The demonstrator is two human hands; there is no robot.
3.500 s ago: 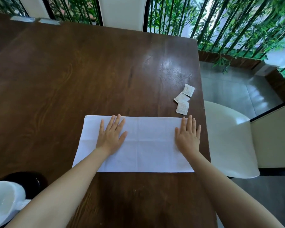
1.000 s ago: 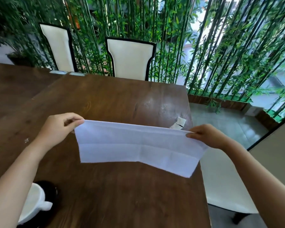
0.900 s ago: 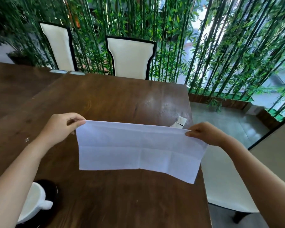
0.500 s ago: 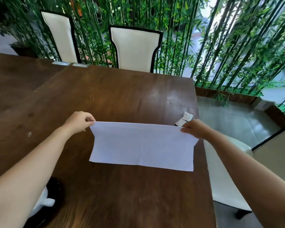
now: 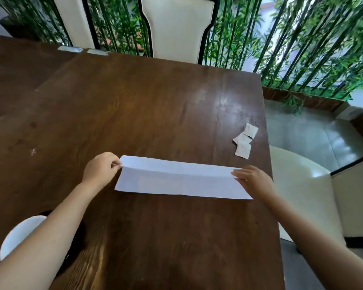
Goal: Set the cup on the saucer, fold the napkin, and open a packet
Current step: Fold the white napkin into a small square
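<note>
At lower left a white cup [image 5: 19, 235] sits partly behind the forearm; the left hand [image 5: 100, 170] pinches the white napkin [image 5: 180, 181] at mid-frame, the right hand [image 5: 254, 180] pinching its other end, packets [image 5: 244, 141] at upper right on the table [image 5: 134, 105]

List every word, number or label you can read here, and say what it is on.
None can be read.
Packets: faint marks on the paper, too small and blurred to read.
Napkin: plain white, no print.
Cup: plain white, no marking seen.
Table: no label.
</note>
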